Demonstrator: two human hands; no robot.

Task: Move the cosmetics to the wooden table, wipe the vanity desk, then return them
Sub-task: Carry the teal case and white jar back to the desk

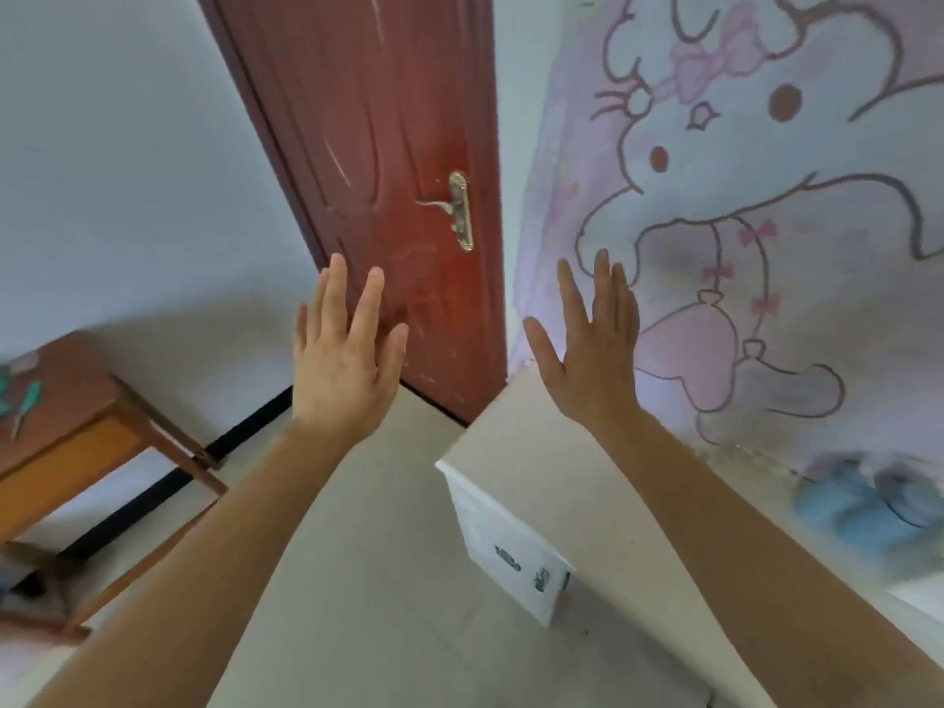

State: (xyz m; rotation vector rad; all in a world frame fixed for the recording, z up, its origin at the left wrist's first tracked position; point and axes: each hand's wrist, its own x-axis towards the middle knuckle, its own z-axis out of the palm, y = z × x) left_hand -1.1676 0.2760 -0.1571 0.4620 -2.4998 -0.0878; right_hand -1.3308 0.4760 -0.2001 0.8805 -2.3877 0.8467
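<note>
Fingers [332,293] spread on both hands, left [347,360] and right [592,355], holding nothing, above open floor [368,580] between table [66,401] corner and desk [536,452] edge.

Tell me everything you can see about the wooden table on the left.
The wooden table stands at the left edge against the white wall, only partly in frame. It looks like reddish-brown wood with an orange-toned front panel and slanting legs on the pale floor. A few small teal and white items lie on top, too blurred to identify. Neither hand touches it.
</note>
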